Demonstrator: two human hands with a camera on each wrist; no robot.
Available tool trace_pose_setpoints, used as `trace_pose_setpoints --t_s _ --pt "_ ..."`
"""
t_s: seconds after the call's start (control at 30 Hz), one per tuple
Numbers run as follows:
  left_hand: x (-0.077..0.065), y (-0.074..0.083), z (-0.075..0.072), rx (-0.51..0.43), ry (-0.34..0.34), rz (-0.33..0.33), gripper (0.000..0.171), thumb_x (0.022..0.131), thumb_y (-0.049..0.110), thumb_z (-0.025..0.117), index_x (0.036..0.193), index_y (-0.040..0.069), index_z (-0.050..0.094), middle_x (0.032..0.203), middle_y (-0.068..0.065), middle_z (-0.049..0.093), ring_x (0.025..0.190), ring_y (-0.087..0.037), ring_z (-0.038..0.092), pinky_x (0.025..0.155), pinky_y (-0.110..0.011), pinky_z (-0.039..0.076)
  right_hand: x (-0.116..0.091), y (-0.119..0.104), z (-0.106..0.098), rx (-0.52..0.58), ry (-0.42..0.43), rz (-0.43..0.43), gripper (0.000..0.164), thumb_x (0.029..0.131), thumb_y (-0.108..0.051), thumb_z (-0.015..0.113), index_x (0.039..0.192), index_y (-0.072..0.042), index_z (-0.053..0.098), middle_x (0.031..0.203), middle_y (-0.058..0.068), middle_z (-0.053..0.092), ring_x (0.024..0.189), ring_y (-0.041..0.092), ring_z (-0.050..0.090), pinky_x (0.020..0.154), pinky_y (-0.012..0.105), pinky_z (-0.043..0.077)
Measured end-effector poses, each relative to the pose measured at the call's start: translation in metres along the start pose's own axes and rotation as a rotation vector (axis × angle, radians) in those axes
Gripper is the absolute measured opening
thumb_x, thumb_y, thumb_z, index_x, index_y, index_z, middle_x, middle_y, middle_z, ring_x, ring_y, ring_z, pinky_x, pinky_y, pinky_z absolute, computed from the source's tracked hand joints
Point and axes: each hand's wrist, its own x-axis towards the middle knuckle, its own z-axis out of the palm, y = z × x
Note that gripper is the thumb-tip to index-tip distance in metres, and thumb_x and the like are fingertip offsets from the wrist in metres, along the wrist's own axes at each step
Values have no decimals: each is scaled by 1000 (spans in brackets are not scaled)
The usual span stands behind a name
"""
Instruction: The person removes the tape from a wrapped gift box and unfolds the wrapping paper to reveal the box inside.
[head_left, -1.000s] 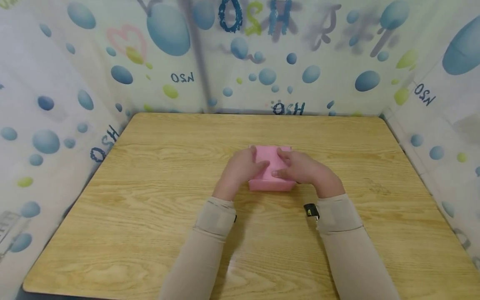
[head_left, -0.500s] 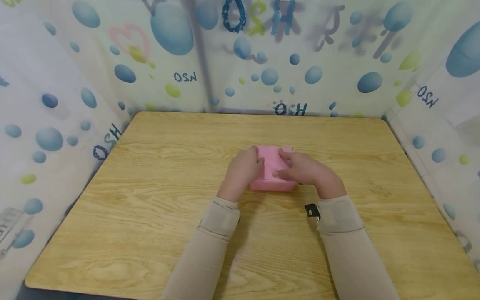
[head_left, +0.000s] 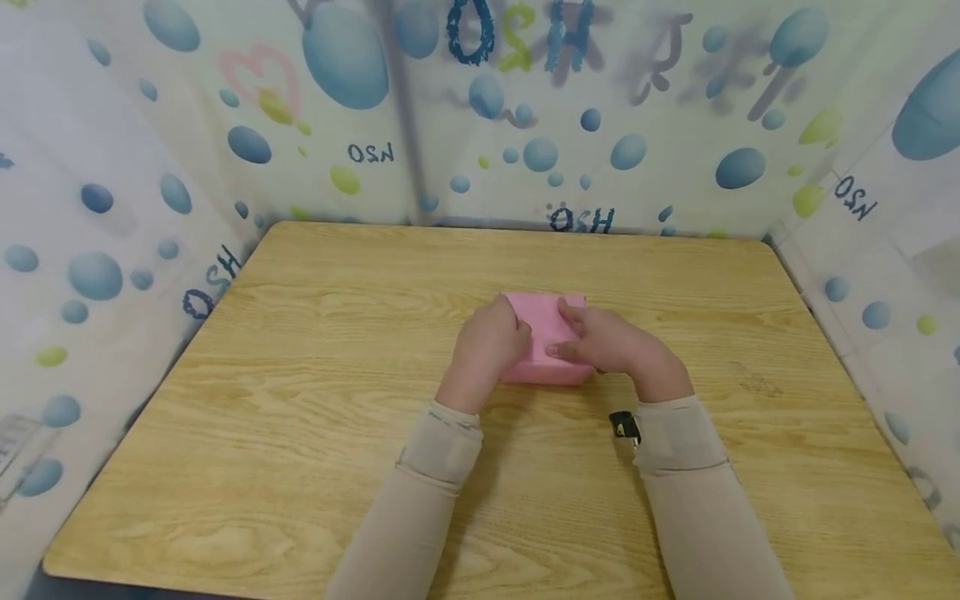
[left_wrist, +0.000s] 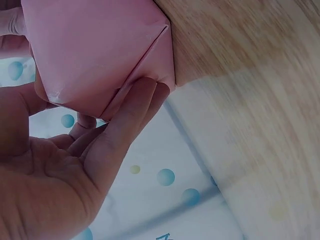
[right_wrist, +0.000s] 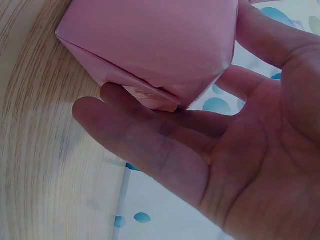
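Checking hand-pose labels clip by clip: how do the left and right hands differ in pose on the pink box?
In the head view, the left hand looks bunched; the right hand spreads thumb and forefinger over the pink box. In the wrist views, the left hand's outer fingers meet the box's folded side, while the right hand's outermost finger extends beyond the box's outline. Both hands touch the box.

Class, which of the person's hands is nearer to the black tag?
Right: the right hand, on the right side of the pink box, is just beyond the black tag; the left hand, on the box's left side, is farther.
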Motion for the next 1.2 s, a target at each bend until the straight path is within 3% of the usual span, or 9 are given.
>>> trace_pose_setpoints --t_s 0.23,0.4,0.73,0.93,1.07,1.2 --pt "1 2 0 26 -8 1 30 107 21 55 120 -3 65 87 -11 65 65 -19 57 54 -30 44 0 2 1 23 -4 10 85 106 -37 66 171 -11 18 168 24 39 62 19 47 74 35 50" --pt "0 3 -2 23 -44 -24 31 109 23 53 122 -3 65 87 -11 65 65 -19 57 53 -30 45 -1 1 2 42 -9 13 86 106 -37 66 171 -10 17 170 25 34 70 22 52 69 32 52" --pt "0 0 -3 29 -55 -9 34 111 24 50 123 -5 63 89 -11 64 66 -18 57 53 -28 45 -2 1 3 16 2 1 85 106 -38 65 170 -8 18 172 24 31 98 27 63 79 34 54" --pt "-1 -2 -5 24 -66 -7 33 111 24 49 122 -4 63 91 -12 64 66 -18 56 54 -28 44 0 4 4 26 13 -1 85 107 -37 65 171 -10 17 172 23 31 91 27 63 82 36 54" --pt "-1 -4 -6 50 -51 7 33 111 25 49 120 -3 65 93 -13 66 69 -19 58 56 -30 45 1 6 5 37 25 -14 84 107 -37 65 171 -9 18 172 22 32 100 28 62 93 40 51" --pt "-1 -5 -7 71 -40 12 35 110 27 49 119 -4 64 97 -15 67 75 -23 61 62 -35 50 0 8 7 69 19 -10 85 107 -37 64 171 -11 16 172 22 31 97 27 62 86 38 54"
